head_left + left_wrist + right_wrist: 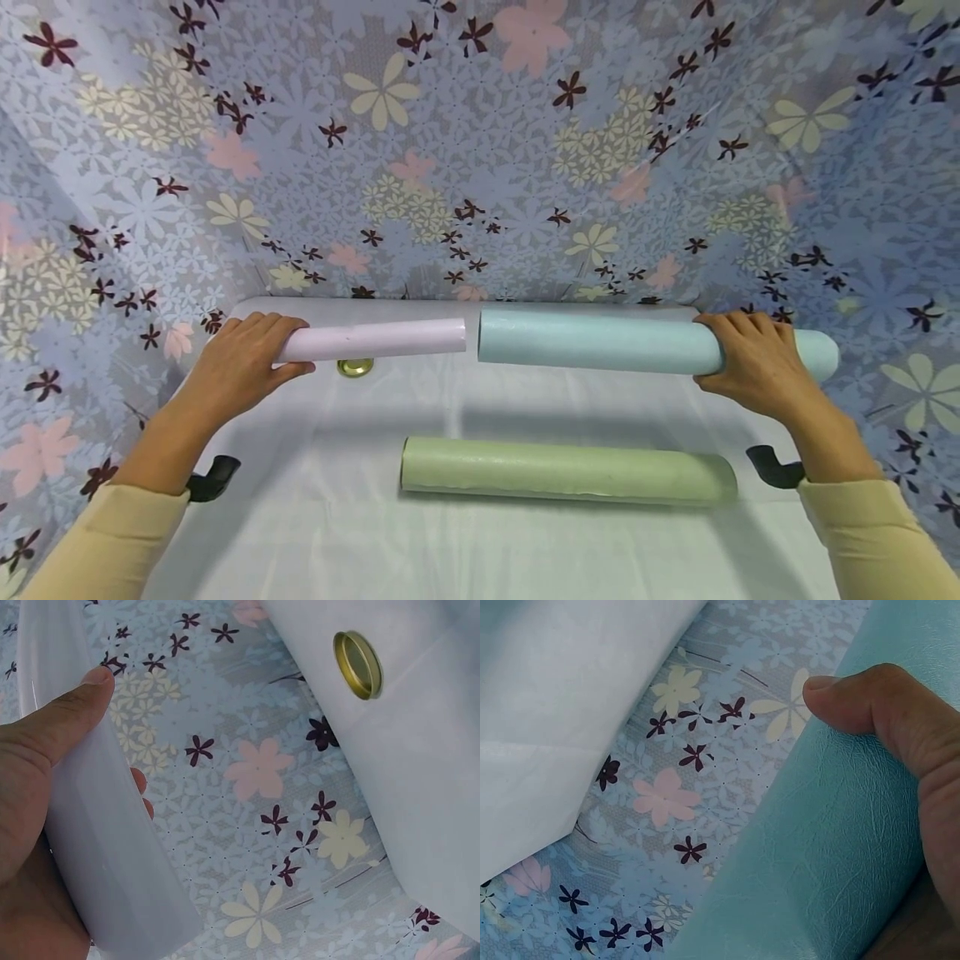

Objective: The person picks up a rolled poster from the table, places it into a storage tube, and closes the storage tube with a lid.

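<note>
My left hand (pixel 243 362) grips a narrow pale lilac tube (pixel 382 337) near its left end; in the left wrist view the thumb lies across the lilac tube (pixel 112 825) and fingertips show on its far side. A wider light blue tube (pixel 592 340) is held by my right hand (pixel 757 362) toward its right end. The right wrist view shows my thumb on the creased surface of the blue tube (pixel 817 825). Both tubes are raised, roughly level, their inner ends facing each other with a small gap. Below them a green tube (pixel 562 472) lies on the white-covered table (pixel 450 550).
A small round gold lid (pixel 355 367) rests on the white cover below the lilac tube. Two black curved pieces (pixel 213 478) (pixel 775 467) sit beside the forearms at the sides. Flower-patterned fabric (pixel 450 167) hangs behind and around the table.
</note>
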Tool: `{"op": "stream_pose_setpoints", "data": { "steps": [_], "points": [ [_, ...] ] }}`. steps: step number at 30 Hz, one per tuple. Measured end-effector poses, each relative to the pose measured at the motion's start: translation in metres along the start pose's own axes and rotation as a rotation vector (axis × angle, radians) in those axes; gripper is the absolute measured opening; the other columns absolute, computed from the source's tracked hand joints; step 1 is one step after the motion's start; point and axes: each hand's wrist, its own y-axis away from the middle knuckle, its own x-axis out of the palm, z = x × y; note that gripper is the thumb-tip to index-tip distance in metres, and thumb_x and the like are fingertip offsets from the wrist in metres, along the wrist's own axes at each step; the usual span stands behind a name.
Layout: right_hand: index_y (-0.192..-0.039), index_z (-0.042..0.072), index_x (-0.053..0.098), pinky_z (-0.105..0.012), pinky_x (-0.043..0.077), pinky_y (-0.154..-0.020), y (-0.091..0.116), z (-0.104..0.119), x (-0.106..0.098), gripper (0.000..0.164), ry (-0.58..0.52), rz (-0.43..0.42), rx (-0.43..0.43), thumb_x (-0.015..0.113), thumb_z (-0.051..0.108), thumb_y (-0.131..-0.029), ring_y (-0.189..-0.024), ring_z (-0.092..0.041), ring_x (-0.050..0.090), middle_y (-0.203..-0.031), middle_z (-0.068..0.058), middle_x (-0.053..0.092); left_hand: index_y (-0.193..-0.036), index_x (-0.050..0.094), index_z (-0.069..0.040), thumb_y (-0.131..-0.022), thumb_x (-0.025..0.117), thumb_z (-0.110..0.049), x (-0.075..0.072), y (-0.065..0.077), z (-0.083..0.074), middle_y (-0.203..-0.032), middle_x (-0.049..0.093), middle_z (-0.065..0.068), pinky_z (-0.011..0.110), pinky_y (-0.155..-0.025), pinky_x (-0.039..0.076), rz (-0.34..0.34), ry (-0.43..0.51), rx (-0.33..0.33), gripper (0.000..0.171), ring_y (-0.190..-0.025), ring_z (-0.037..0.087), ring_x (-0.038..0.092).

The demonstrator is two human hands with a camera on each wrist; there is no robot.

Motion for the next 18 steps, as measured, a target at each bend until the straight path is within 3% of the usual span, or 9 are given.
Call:
{"op": "stream_pose_setpoints", "data": {
  "steps": [18],
  "points": [
    [-0.129, 0.011, 0.045, -0.062, 0.026, -0.085, 0.0021, 0.0046, 0.0022, 0.078, 0.0, -0.003, -0.004, 0.083, 0.021, -0.062, -0.107, -0.047, 0.04, -0.12, -0.024, 0.052, -0.114, 0.058, -0.009, -0.071, 0.081, -0.031, 0.0078, -0.0069, 0.0, -0.108, 0.066, 0.014, 0.047, -0.077, 0.043, 0.042, -0.015, -0.021, 0.054, -0.1, 0.034, 0.059]
  ]
}}
